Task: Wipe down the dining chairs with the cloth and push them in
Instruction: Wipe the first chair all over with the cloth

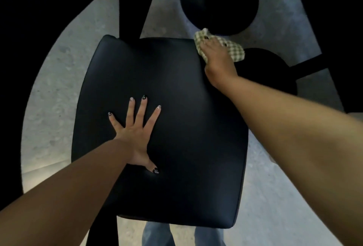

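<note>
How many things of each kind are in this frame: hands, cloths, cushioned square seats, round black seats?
Hands: 2, left hand flat on the seat, right hand pressing the cloth
Checked cloth: 1
Cushioned square seat: 1
Round black seats: 2, the farther seat, the nearer seat
Total: 6
</note>
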